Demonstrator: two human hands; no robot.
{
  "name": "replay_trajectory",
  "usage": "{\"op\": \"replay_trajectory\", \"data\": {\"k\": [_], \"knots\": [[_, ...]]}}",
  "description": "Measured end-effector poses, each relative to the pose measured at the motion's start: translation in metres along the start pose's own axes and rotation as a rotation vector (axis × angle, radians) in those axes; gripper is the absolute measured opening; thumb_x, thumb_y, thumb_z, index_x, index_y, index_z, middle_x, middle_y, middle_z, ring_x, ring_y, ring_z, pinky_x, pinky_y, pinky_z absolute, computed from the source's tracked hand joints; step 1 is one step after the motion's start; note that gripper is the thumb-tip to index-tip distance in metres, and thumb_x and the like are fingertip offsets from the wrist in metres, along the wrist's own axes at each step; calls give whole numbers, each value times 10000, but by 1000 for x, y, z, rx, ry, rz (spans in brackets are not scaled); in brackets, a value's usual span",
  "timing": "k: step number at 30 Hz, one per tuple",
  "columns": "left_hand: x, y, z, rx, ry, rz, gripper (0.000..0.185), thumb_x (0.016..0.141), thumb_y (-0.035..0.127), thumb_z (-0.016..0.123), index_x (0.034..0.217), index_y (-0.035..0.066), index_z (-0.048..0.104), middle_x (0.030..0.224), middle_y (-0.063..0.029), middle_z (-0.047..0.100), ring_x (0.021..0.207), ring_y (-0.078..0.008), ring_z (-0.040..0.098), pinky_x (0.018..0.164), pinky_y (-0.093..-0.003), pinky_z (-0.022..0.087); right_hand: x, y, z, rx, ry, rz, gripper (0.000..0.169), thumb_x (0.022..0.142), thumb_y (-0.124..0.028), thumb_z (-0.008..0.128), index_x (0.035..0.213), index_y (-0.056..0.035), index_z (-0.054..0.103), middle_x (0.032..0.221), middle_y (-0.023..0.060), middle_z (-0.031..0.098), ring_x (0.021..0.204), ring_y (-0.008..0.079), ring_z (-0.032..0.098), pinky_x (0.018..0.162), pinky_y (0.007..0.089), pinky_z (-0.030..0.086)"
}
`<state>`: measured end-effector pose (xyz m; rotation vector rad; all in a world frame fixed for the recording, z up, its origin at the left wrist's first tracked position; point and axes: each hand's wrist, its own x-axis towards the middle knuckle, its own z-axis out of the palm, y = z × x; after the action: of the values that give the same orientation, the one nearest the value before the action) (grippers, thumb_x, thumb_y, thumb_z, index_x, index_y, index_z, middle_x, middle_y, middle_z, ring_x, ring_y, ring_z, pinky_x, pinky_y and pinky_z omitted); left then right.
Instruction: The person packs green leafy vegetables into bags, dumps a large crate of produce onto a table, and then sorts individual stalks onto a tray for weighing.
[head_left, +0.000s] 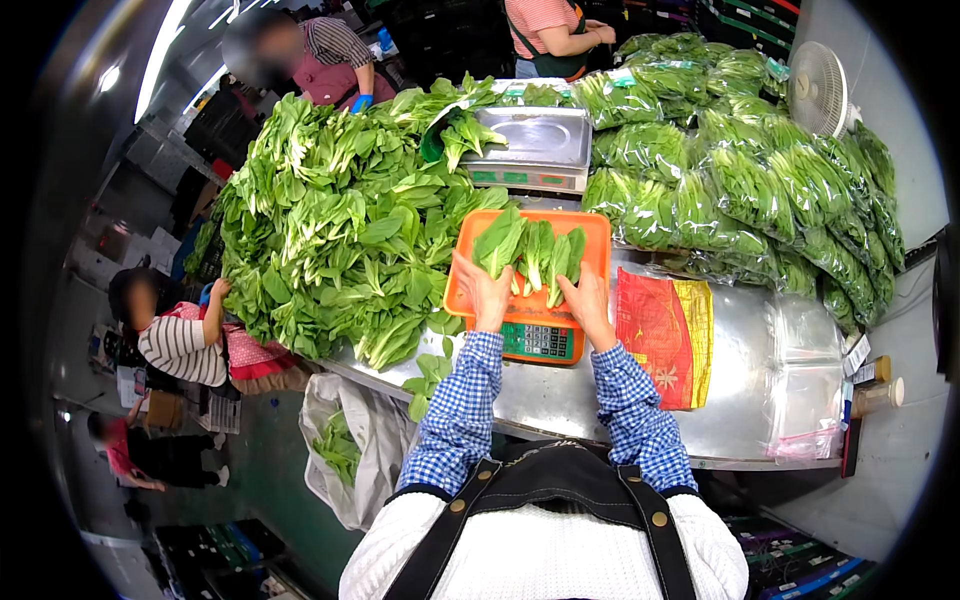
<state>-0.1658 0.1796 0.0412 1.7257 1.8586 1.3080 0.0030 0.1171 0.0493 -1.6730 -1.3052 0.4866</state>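
An orange plastic tray (600, 259) rests on a digital scale (538, 341) with a keypad, on the metal table. Several heads of leafy greens (535, 255) lie side by side in it. At the left of these greens is my left hand (484, 291), fingers spread, its thumb near the stem ends. My right hand (586, 300) touches or nearly touches the rightmost head with its fingertips; whether either hand bears on the greens is hard to tell. A large heap of loose greens (322, 225) rises left of the tray.
Behind the tray stands a second scale (534, 142) with a metal pan. Bagged greens (720, 172) are piled at the right, near a fan (819, 88). A red and yellow sack (664, 337) and clear plastic bags (807, 375) lie on the table (739, 337). A white sack (352, 450) stands below. Several people are nearby.
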Motion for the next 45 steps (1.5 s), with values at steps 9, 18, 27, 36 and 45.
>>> {"op": "replay_trajectory", "data": {"k": [9, 18, 27, 36, 45], "knots": [[-28, 48, -15, 283, -354, 230, 423, 768, 240, 733, 1050, -8, 537, 966, -176, 592, 944, -345, 572, 777, -438, 468, -2, 3, -3, 72, 61, 15, 335, 822, -216, 643, 999, 54, 553, 836, 264, 641, 798, 432, 618, 697, 486, 477], [7, 2, -33, -948, -739, -638, 311, 907, 148, 617, 1163, -18, 560, 773, -43, 618, 645, -93, 591, 525, -207, 470, 5, 13, 0, 51, -34, 52, 309, 833, -214, 640, 1022, 21, 577, 805, 199, 651, 743, 353, 644, 661, 430, 501], [-2, -3, -29, -1177, -768, -684, 267, 926, 122, 590, 1162, 0, 562, 880, -42, 653, 700, -101, 602, 587, -208, 508, -5, -39, -31, 112, 162, -17, 366, 857, -203, 624, 1120, 27, 512, 1003, 198, 540, 809, 346, 599, 679, 429, 493], [0, 2, -29, -1152, -765, -669, 226, 919, 133, 601, 1109, 12, 582, 886, -37, 667, 650, -73, 579, 525, -190, 478, -22, -32, -4, -74, -132, -313, 228, 805, -192, 673, 952, -40, 588, 858, 122, 564, 718, 336, 589, 624, 410, 474], [-19, 12, -13, 2, -427, 82, 225, 816, 172, 644, 945, -10, 611, 772, -108, 672, 578, -233, 612, 536, -353, 476, -67, -38, -32, -179, -546, -274, 130, 789, -157, 592, 783, -27, 597, 773, 174, 633, 748, 379, 615, 634, 477, 478]]}}
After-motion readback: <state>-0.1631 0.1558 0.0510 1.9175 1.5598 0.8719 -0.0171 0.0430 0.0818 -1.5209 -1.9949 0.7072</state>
